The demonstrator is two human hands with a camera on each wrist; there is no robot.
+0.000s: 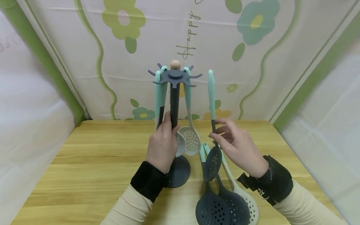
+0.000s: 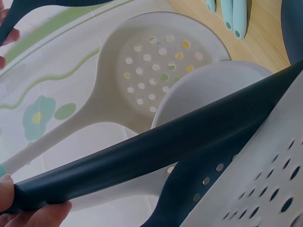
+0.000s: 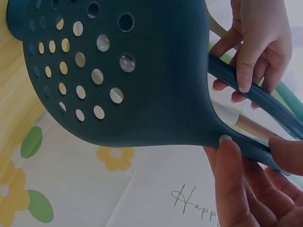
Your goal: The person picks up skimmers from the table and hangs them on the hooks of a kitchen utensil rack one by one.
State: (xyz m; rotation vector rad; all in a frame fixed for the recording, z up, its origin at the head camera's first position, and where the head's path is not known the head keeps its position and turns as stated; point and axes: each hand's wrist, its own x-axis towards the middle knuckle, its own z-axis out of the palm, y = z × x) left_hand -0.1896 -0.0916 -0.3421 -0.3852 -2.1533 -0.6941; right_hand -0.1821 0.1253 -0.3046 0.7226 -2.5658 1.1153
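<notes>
My left hand (image 1: 162, 148) grips the dark upright post (image 1: 174, 104) of a utensil stand whose hooked top carries several mint-handled utensils. Among those hanging are a cream slotted ladle (image 1: 190, 139) and a pale ladle (image 2: 208, 90) overlapping it in the left wrist view. Right of the stand, my right hand (image 1: 239, 146) pinches a dark skimmer (image 3: 161, 94) by its shaft. The skimmer stands nearly upright, its mint handle pointing up beside the hooks and its holed bowl hanging below my fingers.
Two dark slotted turners (image 1: 212, 212) and a cream slotted one (image 1: 251, 204) lie overlapping on the wooden table (image 1: 79, 180), nearest my right forearm. The stand's round dark base (image 1: 180, 172) sits below my left hand. Flower-printed fabric (image 1: 168, 30) encloses the back and sides.
</notes>
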